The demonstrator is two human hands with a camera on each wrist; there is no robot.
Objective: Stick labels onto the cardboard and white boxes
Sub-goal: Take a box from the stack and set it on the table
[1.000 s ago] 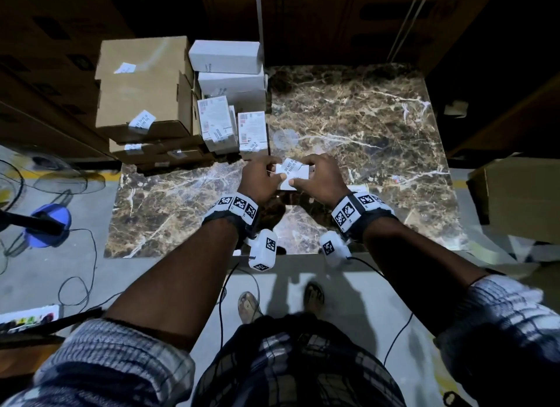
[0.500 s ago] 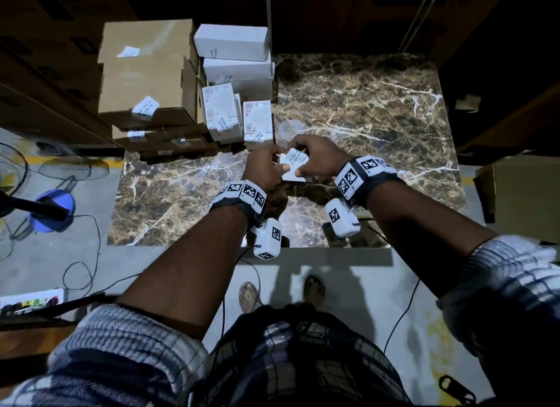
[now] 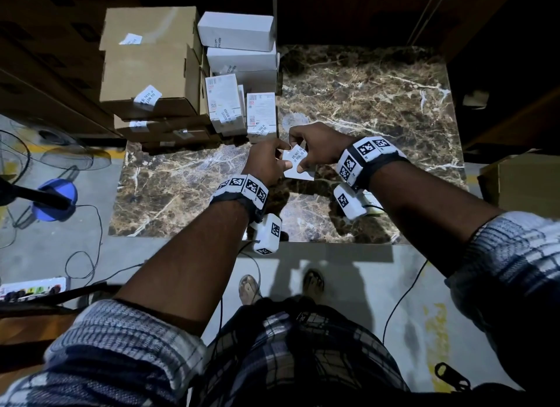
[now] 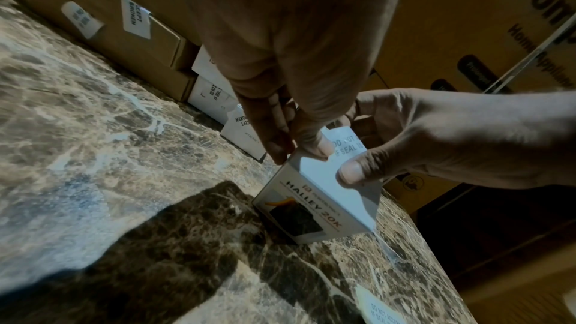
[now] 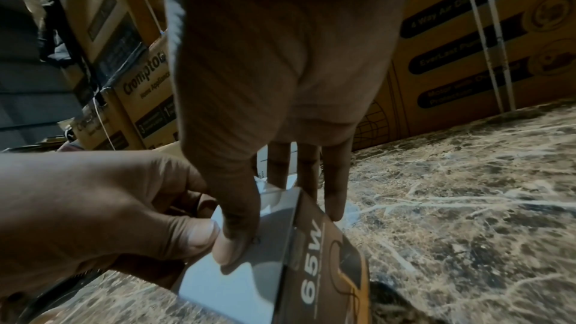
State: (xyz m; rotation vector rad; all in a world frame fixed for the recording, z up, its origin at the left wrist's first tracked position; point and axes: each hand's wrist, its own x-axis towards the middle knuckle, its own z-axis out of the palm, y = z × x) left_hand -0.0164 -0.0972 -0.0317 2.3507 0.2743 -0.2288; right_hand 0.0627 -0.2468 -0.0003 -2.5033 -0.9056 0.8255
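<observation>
Both hands have slid toward the table's far left since a second ago, and the small white box (image 3: 298,167) between them now sits close to the stack at 11 o'clock rather than near the table's middle. Left hand (image 3: 266,161) grips the box from the 9 o'clock side: in the left wrist view its thumb presses the top face next to a label (image 4: 349,143) printed with words about a seal, and its fingers reach down the box's far side. Right hand (image 3: 318,147) grips the box from 3 o'clock, thumb on the top face, fingers curled round the far edge. The label lies on the top face and seems to fold over the far edge; how much of it is stuck down cannot be told. One lower edge of the box rests on the marble table (image 3: 378,109) and the box is tilted.

At 11 o'clock from the hands stand cardboard boxes (image 3: 145,70), stacked, several with white labels on their near edges. Just right of them are white boxes (image 3: 239,58), two long ones piled behind and two upright printed ones in front, each with a label across an edge. A loose label (image 4: 381,308) lies on the table at 5 o'clock from the held box, near the right wrist. Off the table at 9 o'clock, on the floor, is a blue fan base (image 3: 54,199) with cables around it.
</observation>
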